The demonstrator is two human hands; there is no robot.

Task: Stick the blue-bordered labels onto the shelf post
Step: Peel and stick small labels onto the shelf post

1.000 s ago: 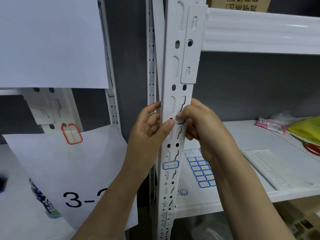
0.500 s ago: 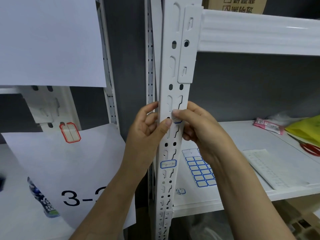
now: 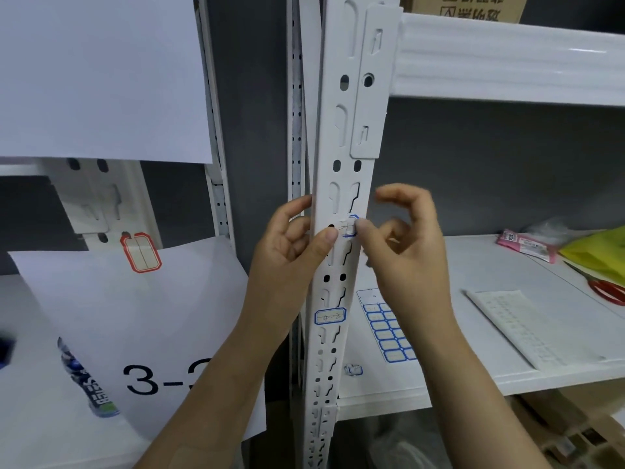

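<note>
The white perforated shelf post (image 3: 341, 137) runs upright through the middle of the view. A blue-bordered label (image 3: 348, 227) lies across it at hand height. My left hand (image 3: 291, 245) grips the post from its left edge, thumb tip on the front beside the label. My right hand (image 3: 406, 245) presses its thumb tip on the label's right end; its index finger is lifted clear and the other fingers hang curled. A second blue-bordered label (image 3: 330, 316) is stuck lower on the post. The sheet of blue-bordered labels (image 3: 385, 330) lies on the shelf board behind my right wrist.
A loose scrap of label (image 3: 353, 369), a white backing sheet (image 3: 517, 326), a pink packet (image 3: 526, 245), a yellow bag (image 3: 602, 252) and red scissors (image 3: 608, 291) lie on the shelf board (image 3: 473, 377). Paper sheets, a red-bordered label (image 3: 140, 252) and a bottle (image 3: 91, 384) are at left.
My right index finger has lifted off the label, leaving only the thumb on it. More of the label shows flat on the post. My left hand has stayed put.
</note>
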